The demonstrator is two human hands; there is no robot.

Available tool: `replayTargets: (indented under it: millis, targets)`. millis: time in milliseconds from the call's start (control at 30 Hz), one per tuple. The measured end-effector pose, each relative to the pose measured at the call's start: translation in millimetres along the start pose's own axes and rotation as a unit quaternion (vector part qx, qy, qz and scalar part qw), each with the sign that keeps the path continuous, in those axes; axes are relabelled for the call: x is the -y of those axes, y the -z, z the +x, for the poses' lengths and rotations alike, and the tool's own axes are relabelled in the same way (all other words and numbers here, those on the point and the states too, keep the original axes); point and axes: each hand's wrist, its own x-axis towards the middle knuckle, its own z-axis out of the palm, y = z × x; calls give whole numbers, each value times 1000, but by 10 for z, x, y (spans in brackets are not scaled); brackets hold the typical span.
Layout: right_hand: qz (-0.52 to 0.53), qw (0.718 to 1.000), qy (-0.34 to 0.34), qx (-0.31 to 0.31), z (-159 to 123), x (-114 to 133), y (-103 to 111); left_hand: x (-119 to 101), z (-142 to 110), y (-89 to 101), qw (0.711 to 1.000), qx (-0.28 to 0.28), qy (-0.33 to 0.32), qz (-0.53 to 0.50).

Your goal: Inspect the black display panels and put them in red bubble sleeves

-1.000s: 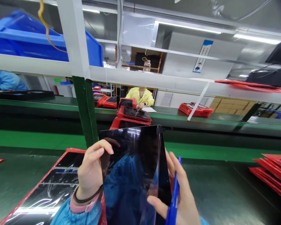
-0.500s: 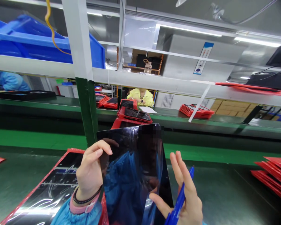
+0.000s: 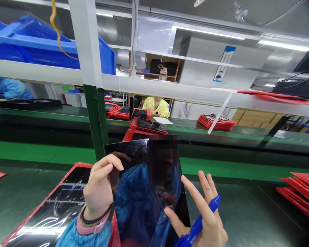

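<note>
A glossy black screen panel is tilted up in front of me, reflecting a blue sleeve. My left hand grips its left edge, fingers curled over the front. A blue pen is held in my right hand, lying across the fingers. The right thumb tip meets the panel's face near its lower right, and the index fingertip is by the right edge. The other right fingers are spread upward. Under my left forearm lies another black panel in a red-edged wrap with white glare on it.
Red-wrapped panels are stacked at the right and beyond my panel. A green-and-white post stands left of centre. A blue bin sits on the rail above. A person in yellow sits across the bench.
My right index finger has spread away from the others toward the panel's right edge. The pen has swung lower and to the right. My left hand has stayed in place.
</note>
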Motion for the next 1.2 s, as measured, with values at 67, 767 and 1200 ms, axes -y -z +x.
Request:
replayTargets:
  millis: [67, 767, 1200]
  targets:
    - [-24, 1000, -1, 4, 14, 19, 20, 4, -2, 6, 1000, -2, -18, 4]
    - [-48, 986, 146, -63, 56, -144, -21, -27, -12, -25, 999, 33, 28, -1]
    - [-98, 976, 184, -70, 56, -135, 29, -56, -31, -45, 999, 15, 37, -2]
